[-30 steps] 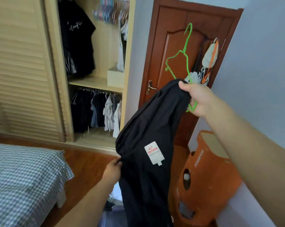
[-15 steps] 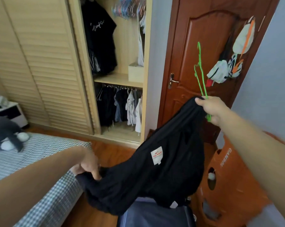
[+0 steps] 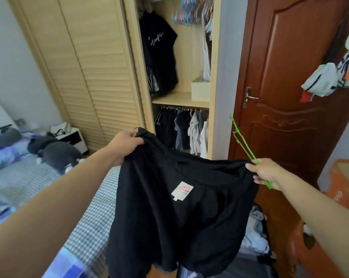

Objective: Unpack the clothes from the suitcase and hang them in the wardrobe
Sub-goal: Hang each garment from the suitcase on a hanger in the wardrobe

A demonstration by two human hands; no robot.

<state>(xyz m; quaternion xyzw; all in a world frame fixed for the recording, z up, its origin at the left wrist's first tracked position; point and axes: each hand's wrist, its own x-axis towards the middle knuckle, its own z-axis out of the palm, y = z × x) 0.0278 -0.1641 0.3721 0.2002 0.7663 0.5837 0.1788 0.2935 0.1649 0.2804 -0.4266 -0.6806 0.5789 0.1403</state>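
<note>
A black garment [image 3: 179,213] with a white label hangs spread between my two hands, in front of me. My left hand [image 3: 125,146] grips its upper left edge. My right hand [image 3: 267,173] pinches its upper right edge and also holds a green hanger [image 3: 242,144] that sticks up and to the left. The wardrobe [image 3: 181,97] stands open behind the garment, with dark and pale clothes on its lower rail and a black shirt on the upper rail. The dark suitcase [image 3: 253,259], holding pale clothes, shows at the bottom right below the garment.
A bed [image 3: 89,227] with a checked cover lies at left, with a grey plush toy [image 3: 59,153] on it. A brown door [image 3: 290,97] with bags hung on it is at right. An orange stool [image 3: 330,227] stands at the right edge. Spare coloured hangers [image 3: 189,13] hang on the top rail.
My left hand has risen from low near the bed to shoulder height, pulling the garment out wide. My right hand has dropped a little with the hanger. The view has swung left.
</note>
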